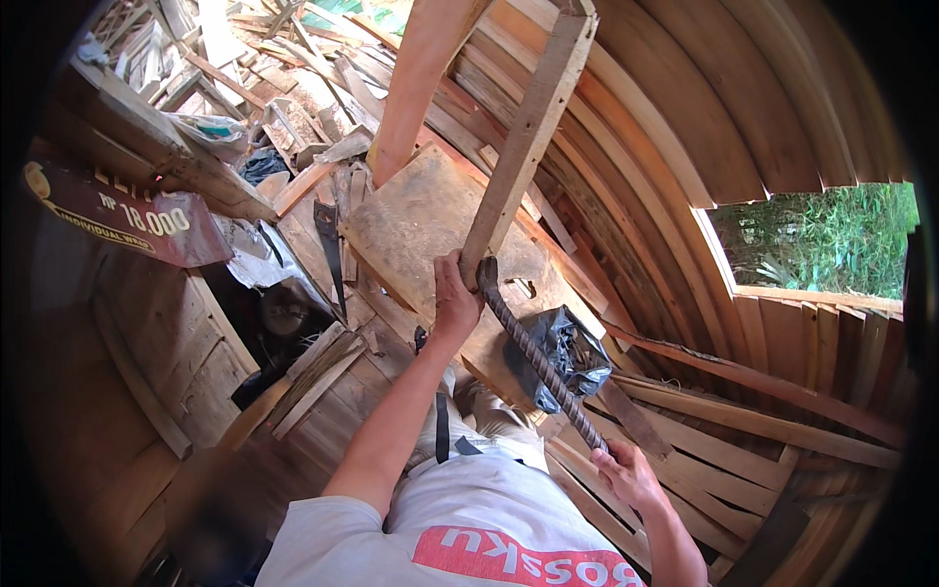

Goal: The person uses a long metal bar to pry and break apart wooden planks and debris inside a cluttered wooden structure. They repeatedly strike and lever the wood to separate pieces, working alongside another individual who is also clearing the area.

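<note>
My left hand (458,298) is closed around the lower end of a long wooden batten (533,127), which slants up and away to the right with small holes or nail marks along it. A dark, ribbed metal pry bar (538,360) is gripped near its lower end by my right hand (631,477). Its bent upper end meets the batten just beside my left hand; whether it hooks on a nail I cannot tell. Beneath lies a worn wooden board (416,205) serving as a work surface. A black plastic bag (567,352) with unclear contents sits on it, partly behind the bar.
A hand saw (330,245) rests left of the board. Upright timber (416,88) stands beyond it. Scrap wood (293,108) litters the far left. Planks (724,421) lie along the right, below a plank wall (704,88) with a window opening (812,240). A printed sheet (137,220) hangs left.
</note>
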Demonstrator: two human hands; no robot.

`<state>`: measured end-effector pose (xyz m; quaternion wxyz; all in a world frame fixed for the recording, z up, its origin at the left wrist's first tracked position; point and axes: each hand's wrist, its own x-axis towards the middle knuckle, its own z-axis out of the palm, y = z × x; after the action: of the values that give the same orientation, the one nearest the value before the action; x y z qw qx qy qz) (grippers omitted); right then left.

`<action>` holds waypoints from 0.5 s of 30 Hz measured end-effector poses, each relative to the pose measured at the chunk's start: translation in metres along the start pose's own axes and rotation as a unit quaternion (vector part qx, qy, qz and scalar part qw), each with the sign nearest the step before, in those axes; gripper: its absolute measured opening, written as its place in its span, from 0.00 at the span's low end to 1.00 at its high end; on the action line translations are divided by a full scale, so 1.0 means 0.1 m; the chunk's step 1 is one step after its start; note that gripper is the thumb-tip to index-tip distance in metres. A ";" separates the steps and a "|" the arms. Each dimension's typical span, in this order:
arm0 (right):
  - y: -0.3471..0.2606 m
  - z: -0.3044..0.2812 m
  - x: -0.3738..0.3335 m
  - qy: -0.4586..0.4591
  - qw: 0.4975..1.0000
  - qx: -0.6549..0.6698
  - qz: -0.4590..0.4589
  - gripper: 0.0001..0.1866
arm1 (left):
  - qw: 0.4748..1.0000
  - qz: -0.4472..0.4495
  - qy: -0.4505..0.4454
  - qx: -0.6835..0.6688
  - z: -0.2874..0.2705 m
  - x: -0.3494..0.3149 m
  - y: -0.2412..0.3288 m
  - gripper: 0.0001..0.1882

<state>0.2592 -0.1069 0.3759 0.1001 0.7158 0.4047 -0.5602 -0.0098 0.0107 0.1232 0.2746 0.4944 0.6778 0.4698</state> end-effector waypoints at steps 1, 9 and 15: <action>-0.07 -0.01 0.00 -0.001 1.000 -0.018 0.000 0.18 | 1.000 -0.007 0.003 -0.006 -0.01 0.00 0.01 0.39; -0.04 0.06 0.12 0.023 1.000 -0.013 -0.010 0.23 | 0.998 -0.020 0.062 -0.003 0.11 0.04 0.05 0.36; -0.04 0.15 0.14 0.031 0.997 -0.026 -0.068 0.22 | 0.994 -0.066 0.083 -0.018 0.19 -0.07 -0.03 0.40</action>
<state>0.2465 -0.1068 0.3596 0.0680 0.7005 0.4699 -0.5328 0.0069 0.0112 0.1123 0.2565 0.4026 0.7212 0.5019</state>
